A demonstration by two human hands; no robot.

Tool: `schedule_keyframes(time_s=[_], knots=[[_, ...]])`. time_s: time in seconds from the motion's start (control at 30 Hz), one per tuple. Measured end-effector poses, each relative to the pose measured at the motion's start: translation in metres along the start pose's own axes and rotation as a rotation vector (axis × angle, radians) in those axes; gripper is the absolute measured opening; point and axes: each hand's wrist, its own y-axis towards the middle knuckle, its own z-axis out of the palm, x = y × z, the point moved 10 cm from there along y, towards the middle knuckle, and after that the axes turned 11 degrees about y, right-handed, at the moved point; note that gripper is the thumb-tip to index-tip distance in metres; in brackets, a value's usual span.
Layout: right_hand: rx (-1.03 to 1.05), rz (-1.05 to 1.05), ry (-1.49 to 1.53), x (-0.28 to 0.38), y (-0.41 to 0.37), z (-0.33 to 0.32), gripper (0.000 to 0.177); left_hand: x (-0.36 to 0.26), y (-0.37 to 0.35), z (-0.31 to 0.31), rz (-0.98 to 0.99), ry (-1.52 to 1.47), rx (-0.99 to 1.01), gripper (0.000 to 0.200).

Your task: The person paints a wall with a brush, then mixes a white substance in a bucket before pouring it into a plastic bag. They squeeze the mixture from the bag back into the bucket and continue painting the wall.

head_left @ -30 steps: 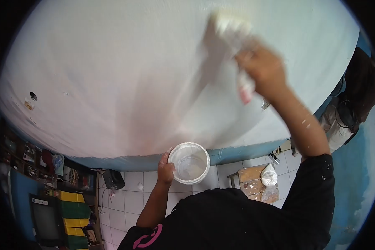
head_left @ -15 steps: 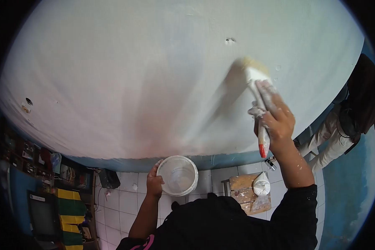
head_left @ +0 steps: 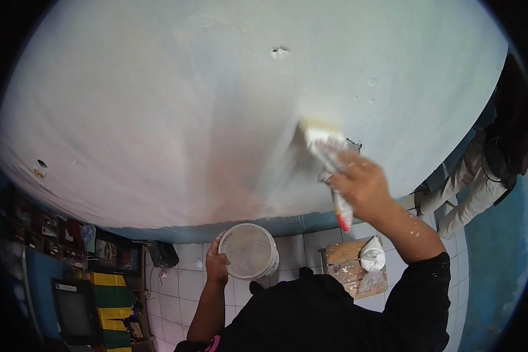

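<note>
My right hand (head_left: 361,182) is wrapped round the handle of a wide paintbrush (head_left: 325,144), whose pale bristles are at the whitish wall (head_left: 158,117). Motion blurs the brush a little, and its red handle end points down. White paint marks my fingers and forearm. Low in front of me, my left hand (head_left: 217,261) grips the rim and side of a white plastic bucket (head_left: 274,258). The bucket's mouth faces up, and its inside walls are smeared with white.
A wooden stool (head_left: 341,253) on the tiled floor holds a plastic bag of white material (head_left: 372,256). Light trousers (head_left: 466,193) and dark clothing hang at the right. At the left are a television (head_left: 75,311), shelves and a black speaker (head_left: 163,253).
My right hand and the paintbrush have moved down and to the left along the wall. The left hand still holds the bucket, and the view has shifted slightly.
</note>
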Motion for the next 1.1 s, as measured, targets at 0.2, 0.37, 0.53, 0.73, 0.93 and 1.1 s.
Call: schedule_keyframes(time_s=[0.2, 0.37, 0.53, 0.73, 0.93, 1.1], knots=[[-0.051, 0.014, -0.079, -0.016, -0.046, 0.075, 0.013, 0.008, -0.004, 0.0, -0.05, 0.001, -0.033, 0.07], [0.288, 0.312, 0.236, -0.013, -0.081, 0.124, 0.018, 0.012, -0.009, -0.012, -0.043, 0.041, -0.073, 0.069], [0.02, 0.202, 0.218, -0.016, 0.008, 0.005, 0.02, 0.01, 0.0, -0.011, -0.028, 0.05, -0.054, 0.069], [-0.254, -0.007, 0.025, -0.027, -0.05, 0.06, 0.01, 0.02, 0.0, -0.021, -0.047, -0.013, -0.078, 0.065], [0.118, 0.176, 0.181, -0.02, -0.1, 0.127, 0.008, 0.023, 0.006, -0.031, -0.044, 0.009, -0.075, 0.068], [-0.146, 0.054, 0.098, -0.013, -0.017, 0.004, 0.008, 0.019, 0.015, -0.022, -0.047, -0.005, -0.059, 0.066]])
